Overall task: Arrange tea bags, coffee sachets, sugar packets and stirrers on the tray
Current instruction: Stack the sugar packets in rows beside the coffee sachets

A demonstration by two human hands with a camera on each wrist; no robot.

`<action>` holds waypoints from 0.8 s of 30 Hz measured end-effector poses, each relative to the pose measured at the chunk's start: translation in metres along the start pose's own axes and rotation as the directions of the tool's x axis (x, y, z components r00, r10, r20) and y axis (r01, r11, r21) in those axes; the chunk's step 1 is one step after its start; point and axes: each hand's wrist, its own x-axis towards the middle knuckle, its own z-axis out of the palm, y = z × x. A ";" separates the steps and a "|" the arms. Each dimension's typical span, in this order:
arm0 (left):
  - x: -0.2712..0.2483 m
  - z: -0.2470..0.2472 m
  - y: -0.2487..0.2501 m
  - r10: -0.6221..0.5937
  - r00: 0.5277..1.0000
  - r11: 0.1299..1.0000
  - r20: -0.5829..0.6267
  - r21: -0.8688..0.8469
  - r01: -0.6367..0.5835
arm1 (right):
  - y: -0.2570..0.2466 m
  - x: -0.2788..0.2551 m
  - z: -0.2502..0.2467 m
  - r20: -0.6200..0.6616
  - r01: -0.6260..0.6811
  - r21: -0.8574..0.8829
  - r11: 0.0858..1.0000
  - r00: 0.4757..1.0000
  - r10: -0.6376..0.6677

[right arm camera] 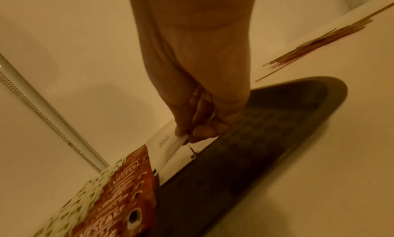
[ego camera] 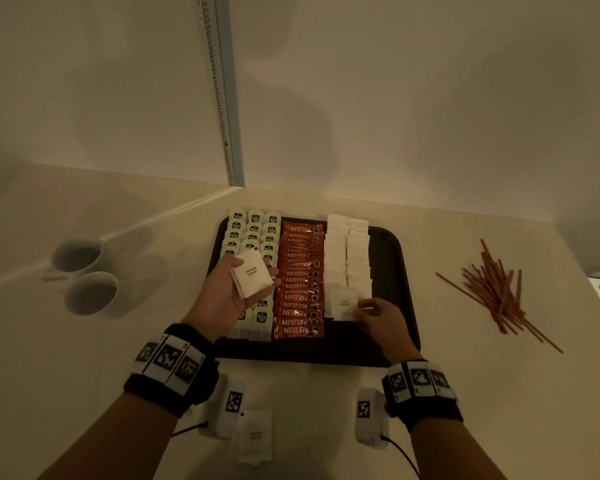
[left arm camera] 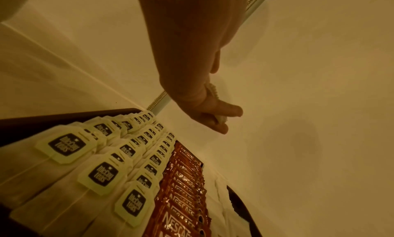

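Note:
A dark tray [ego camera: 406,289] carries tea bags [ego camera: 253,230] in left columns, red coffee sachets [ego camera: 300,271] in the middle and white sugar packets [ego camera: 347,251] in right columns. My left hand [ego camera: 222,296], palm up over the tea bags, grips a small stack of sugar packets [ego camera: 253,277]; the left wrist view shows the stack's edge [left arm camera: 213,89] in that hand [left arm camera: 213,112]. My right hand [ego camera: 364,310] pinches one sugar packet [ego camera: 343,304] at the near end of the sugar columns, also seen in the right wrist view as hand [right arm camera: 192,131] and packet [right arm camera: 164,139]. Brown stirrers [ego camera: 496,289] lie loose on the table, right of the tray.
Two white cups [ego camera: 77,258] [ego camera: 90,292] stand left of the tray. A few more sugar packets [ego camera: 253,438] lie on the table near me, between my forearms. The tray's right strip [right arm camera: 277,122] is bare. A wall and a blind chain [ego camera: 219,98] rise behind.

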 end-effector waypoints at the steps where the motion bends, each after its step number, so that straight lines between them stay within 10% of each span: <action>1: 0.000 0.000 0.000 -0.002 1.000 1.000 0.000 -0.002 0.002 | 0.004 0.002 0.004 0.000 -0.005 -0.027 1.000 1.000 0.005; 24: -0.001 0.001 0.001 -0.005 0.999 0.999 0.037 -0.035 0.007 | 0.008 0.002 0.029 -0.143 0.068 -0.290 0.955 0.983 -0.113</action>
